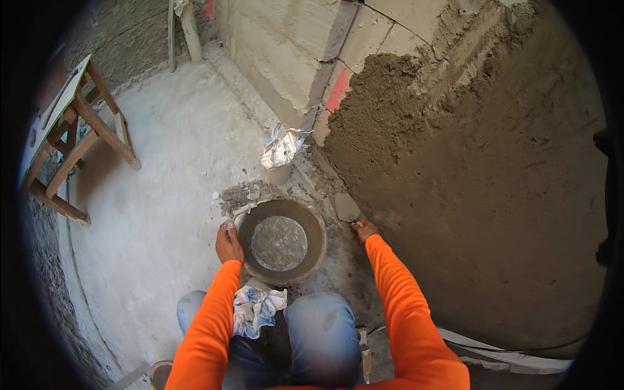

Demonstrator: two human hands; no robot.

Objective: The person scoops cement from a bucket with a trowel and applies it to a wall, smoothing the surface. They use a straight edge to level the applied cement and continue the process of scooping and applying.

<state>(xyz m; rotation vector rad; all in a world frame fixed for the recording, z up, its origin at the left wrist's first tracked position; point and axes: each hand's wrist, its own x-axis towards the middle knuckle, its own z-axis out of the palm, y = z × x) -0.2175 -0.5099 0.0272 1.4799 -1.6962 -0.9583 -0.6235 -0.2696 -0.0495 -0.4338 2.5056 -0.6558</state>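
Likely plastering, next needing steady pressure: right hand (pixel 365 229) grips trowel (pixel 346 207) right of tub (pixel 314 237); left hand (pixel 229 245) unclear.

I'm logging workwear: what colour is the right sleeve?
Right sleeve: orange, clear in the head view.

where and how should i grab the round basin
I'd likely grip the basin by its rim, from left and right together: it sits upright, wide and round, with its edge exposed. The left hand is at its left edge; the right hand holds a trowel.
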